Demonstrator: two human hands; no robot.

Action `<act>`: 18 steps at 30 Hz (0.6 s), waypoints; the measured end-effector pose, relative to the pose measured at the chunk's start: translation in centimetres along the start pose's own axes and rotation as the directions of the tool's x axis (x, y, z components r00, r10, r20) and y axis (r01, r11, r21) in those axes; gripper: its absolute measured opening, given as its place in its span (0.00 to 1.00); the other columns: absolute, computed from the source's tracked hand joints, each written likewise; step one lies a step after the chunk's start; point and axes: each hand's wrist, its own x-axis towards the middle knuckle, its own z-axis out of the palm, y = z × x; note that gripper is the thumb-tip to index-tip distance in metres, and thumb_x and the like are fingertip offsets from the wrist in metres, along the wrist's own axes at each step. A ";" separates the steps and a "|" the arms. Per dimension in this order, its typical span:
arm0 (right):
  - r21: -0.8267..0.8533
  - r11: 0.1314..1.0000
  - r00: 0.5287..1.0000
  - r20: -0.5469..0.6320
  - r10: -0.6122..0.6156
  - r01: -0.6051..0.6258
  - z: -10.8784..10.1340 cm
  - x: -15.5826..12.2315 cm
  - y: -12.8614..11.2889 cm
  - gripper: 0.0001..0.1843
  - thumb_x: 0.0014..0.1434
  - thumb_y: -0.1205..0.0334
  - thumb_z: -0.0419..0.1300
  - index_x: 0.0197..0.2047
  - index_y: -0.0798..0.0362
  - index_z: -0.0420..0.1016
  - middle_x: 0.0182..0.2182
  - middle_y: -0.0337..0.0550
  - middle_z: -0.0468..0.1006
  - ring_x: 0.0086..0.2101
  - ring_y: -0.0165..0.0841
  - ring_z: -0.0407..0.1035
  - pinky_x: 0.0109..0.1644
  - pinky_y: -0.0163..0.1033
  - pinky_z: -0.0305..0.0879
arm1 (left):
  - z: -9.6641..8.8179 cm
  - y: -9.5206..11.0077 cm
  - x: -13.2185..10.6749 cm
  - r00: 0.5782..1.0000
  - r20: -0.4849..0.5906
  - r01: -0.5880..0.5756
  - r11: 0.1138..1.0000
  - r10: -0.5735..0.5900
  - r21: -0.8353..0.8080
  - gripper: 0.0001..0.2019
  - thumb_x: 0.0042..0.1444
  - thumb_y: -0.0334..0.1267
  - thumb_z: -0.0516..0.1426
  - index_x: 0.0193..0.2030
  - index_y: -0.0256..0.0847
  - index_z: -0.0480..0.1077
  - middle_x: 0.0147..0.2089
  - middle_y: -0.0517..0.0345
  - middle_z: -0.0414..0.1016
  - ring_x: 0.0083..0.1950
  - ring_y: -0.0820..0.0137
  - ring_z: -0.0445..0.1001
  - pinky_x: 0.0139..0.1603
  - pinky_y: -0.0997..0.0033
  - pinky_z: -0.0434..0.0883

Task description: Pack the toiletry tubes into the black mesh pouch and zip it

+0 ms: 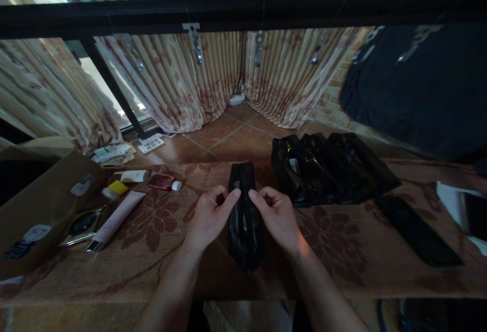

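Observation:
A black see-through zip pouch stands on the cloth-covered table in front of me, its long seam pointing away from me. On its left side, my left hand pinches the top edge between thumb and curled fingers. My right hand grips the opposite edge the same way, thumb on top. The pouch's contents are too dark to make out. Close by on the right, several similar black pouches stand packed side by side. A flat black pouch lies to the right of them.
At left are a cardboard box, a pink tube, a white tube, a red bottle, a yellow-labelled item and a compact-like pack. A phone rests on white paper at right. Curtains hang behind.

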 end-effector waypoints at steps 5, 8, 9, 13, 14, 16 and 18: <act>-0.006 1.000 1.000 0.018 -0.004 0.004 0.1 0.0 -0.2 0.22 0.57 0.44 0.62 0.23 0.52 0.66 0.18 0.32 0.62 0.21 0.26 0.55 0.24 0.33 0.52 | 0.1 -0.3 0.1 1.000 0.004 -0.001 1.000 0.001 -0.011 0.23 0.59 0.55 0.56 0.22 0.40 0.59 0.22 0.67 0.55 0.24 0.76 0.56 0.26 0.75 0.55; -0.005 1.000 1.000 0.023 -0.010 0.010 0.1 0.0 -0.1 0.21 0.58 0.45 0.61 0.23 0.52 0.67 0.18 0.32 0.63 0.21 0.26 0.55 0.24 0.33 0.52 | 0.2 -0.3 0.1 1.000 0.003 -0.002 1.000 0.002 -0.012 0.22 0.59 0.53 0.56 0.22 0.40 0.59 0.22 0.66 0.55 0.25 0.76 0.56 0.26 0.75 0.55; -0.006 1.000 1.000 0.023 -0.011 0.011 0.1 0.1 0.0 0.21 0.59 0.45 0.61 0.23 0.52 0.66 0.18 0.32 0.63 0.21 0.26 0.55 0.24 0.33 0.52 | 0.2 -0.2 0.1 1.000 0.005 -0.003 1.000 0.003 -0.013 0.22 0.60 0.53 0.56 0.22 0.40 0.59 0.22 0.66 0.55 0.25 0.76 0.56 0.26 0.75 0.55; -0.012 1.000 1.000 0.013 -0.023 0.023 0.2 0.1 0.1 0.21 0.59 0.46 0.61 0.23 0.52 0.66 0.18 0.32 0.63 0.21 0.26 0.56 0.25 0.33 0.53 | 0.2 -0.2 0.1 1.000 0.007 -0.008 1.000 0.008 -0.004 0.22 0.60 0.52 0.55 0.22 0.40 0.58 0.22 0.66 0.55 0.25 0.77 0.56 0.26 0.76 0.56; -0.016 0.999 0.999 0.006 -0.032 0.033 0.2 0.1 0.1 0.21 0.59 0.46 0.61 0.23 0.52 0.66 0.19 0.32 0.63 0.22 0.26 0.56 0.25 0.33 0.53 | 0.2 -0.3 0.2 1.000 0.004 -0.010 1.000 0.010 0.003 0.22 0.60 0.53 0.55 0.22 0.40 0.58 0.22 0.67 0.55 0.25 0.77 0.56 0.25 0.76 0.55; -0.027 0.998 0.998 -0.009 -0.064 0.064 0.2 0.0 0.1 0.20 0.60 0.47 0.61 0.24 0.52 0.66 0.19 0.32 0.63 0.22 0.26 0.57 0.26 0.32 0.54 | 0.2 -0.3 0.2 1.000 -0.001 -0.013 1.000 0.013 0.015 0.22 0.60 0.53 0.55 0.22 0.40 0.58 0.22 0.67 0.54 0.24 0.77 0.56 0.25 0.76 0.55; -0.049 0.994 0.995 -0.017 -0.099 0.098 0.0 -0.1 -0.1 0.20 0.61 0.48 0.59 0.24 0.52 0.67 0.20 0.32 0.63 0.23 0.26 0.57 0.27 0.32 0.54 | 0.2 -0.3 0.3 1.000 0.000 -0.012 1.000 0.012 0.018 0.22 0.60 0.52 0.55 0.22 0.40 0.58 0.21 0.67 0.54 0.24 0.77 0.55 0.25 0.76 0.55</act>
